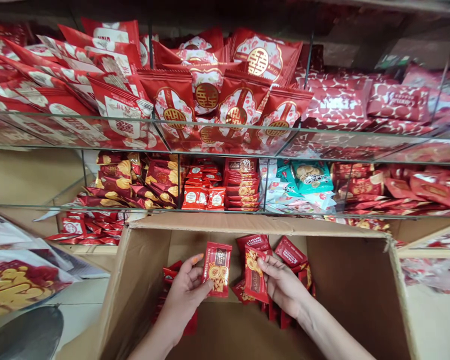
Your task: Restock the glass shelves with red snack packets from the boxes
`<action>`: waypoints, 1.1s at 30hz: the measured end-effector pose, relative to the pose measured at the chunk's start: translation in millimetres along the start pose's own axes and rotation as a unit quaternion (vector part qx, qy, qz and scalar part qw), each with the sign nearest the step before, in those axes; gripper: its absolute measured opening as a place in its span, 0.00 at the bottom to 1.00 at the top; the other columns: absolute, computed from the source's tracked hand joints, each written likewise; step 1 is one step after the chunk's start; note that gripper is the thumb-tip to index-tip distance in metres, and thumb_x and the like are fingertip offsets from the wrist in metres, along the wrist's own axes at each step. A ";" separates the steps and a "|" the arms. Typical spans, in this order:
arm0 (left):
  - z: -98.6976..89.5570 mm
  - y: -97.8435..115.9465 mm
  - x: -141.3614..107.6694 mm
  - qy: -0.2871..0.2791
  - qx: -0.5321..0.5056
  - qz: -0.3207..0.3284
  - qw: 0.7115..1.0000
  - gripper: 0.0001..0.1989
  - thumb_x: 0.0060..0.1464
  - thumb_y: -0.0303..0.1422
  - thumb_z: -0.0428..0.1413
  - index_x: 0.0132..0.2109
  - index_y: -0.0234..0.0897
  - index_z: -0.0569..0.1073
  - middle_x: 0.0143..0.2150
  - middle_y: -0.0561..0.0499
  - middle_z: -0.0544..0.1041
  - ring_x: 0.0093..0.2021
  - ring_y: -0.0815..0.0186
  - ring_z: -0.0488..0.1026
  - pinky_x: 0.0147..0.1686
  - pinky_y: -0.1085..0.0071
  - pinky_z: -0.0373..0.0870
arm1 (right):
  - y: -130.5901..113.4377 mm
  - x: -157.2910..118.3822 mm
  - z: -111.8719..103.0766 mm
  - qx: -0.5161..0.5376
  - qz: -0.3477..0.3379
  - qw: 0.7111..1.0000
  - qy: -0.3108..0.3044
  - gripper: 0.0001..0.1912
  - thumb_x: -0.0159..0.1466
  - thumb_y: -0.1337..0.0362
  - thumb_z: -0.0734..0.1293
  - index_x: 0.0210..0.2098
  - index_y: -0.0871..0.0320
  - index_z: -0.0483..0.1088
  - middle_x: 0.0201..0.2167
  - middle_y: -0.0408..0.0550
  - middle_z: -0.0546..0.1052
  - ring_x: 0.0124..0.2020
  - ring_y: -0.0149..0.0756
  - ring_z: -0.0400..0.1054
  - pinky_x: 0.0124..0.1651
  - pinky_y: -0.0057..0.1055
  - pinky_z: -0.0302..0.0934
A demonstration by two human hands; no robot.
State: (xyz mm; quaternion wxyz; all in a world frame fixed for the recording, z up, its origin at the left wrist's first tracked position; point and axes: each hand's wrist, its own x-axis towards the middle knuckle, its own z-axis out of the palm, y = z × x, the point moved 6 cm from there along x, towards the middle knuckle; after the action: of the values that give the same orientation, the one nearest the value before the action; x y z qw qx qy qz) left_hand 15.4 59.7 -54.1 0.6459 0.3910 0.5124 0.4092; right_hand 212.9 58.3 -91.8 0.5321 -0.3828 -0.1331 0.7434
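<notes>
My left hand (pixel 189 287) grips a small red cookie packet (pixel 218 270) by its left side, thumb over the front, which shows round cookies and nuts. A second red packet (pixel 255 275), labelled for caramel almond, is pinched by its right edge between the thumb and fingers of my right hand (pixel 283 285). Both hands are over an open cardboard box (pixel 217 225). Inside it, more caramel almond packets (pixel 291 251) lie loosely behind and below my right hand. Other red packets (pixel 172 272) are partly hidden by my left hand and forearm.
Glass-fronted shelves (pixel 225 125) stand behind the box, divided into compartments. On the upper one are large red and white packets (pixel 172 107); the lower one holds small red packs (pixel 242 185) and teal cookie packs (pixel 313 176). Printed bags (pixel 18 275) lie at the left.
</notes>
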 end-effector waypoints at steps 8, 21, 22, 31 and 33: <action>2.1 -5.2 0.3 -0.017 -0.015 0.006 1.000 0.24 0.44 0.28 0.57 0.49 0.38 0.59 0.41 0.48 0.74 0.40 0.64 0.71 0.40 0.67 0.67 | 3.5 -1.2 8.1 -0.034 -0.009 0.999 -0.022 0.08 0.51 0.69 0.69 0.32 0.61 0.69 0.28 0.46 0.78 0.30 0.32 0.71 0.36 0.30 0.65; 15.6 -10.0 -4.5 -0.084 -0.040 -0.031 0.995 0.15 0.45 0.32 0.58 0.43 0.37 0.70 0.42 0.49 0.76 0.42 0.61 0.71 0.42 0.68 0.67 | 3.0 -4.9 21.1 -0.065 -0.032 0.997 -0.004 0.09 0.48 0.69 0.71 0.29 0.60 0.70 0.26 0.42 0.76 0.23 0.25 0.69 0.24 0.18 0.64; 15.8 -10.4 -5.2 -0.086 -0.050 -0.035 0.994 0.15 0.44 0.31 0.58 0.43 0.37 0.70 0.42 0.49 0.76 0.42 0.61 0.71 0.41 0.68 0.67 | 3.2 -5.2 21.3 -0.068 -0.032 0.997 -0.005 0.09 0.47 0.69 0.71 0.29 0.60 0.70 0.26 0.42 0.76 0.23 0.25 0.69 0.24 0.19 0.64; 19.0 -6.8 -5.5 -0.096 -0.204 -0.050 0.973 0.15 0.48 0.24 0.55 0.45 0.39 0.68 0.41 0.49 0.76 0.44 0.62 0.71 0.45 0.64 0.66 | 0.5 -6.7 17.9 -0.026 -0.035 0.999 0.009 0.07 0.48 0.70 0.70 0.26 0.60 0.67 0.23 0.40 0.74 0.22 0.24 0.66 0.22 0.20 0.60; 16.1 -7.2 -1.9 -0.079 -0.218 -0.050 0.971 0.11 0.48 0.24 0.55 0.42 0.36 0.70 0.39 0.48 0.76 0.42 0.62 0.71 0.44 0.65 0.66 | -0.3 -6.3 12.5 0.016 -0.031 0.999 0.029 0.08 0.48 0.72 0.70 0.23 0.59 0.65 0.19 0.37 0.72 0.19 0.22 0.63 0.18 0.18 0.56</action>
State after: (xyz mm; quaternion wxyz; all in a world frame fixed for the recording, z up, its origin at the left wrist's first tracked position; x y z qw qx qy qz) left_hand 31.8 53.9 -57.4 0.7737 0.2454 0.3770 0.4461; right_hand 205.1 55.4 -80.5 0.5649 -0.3915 -0.1173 0.7168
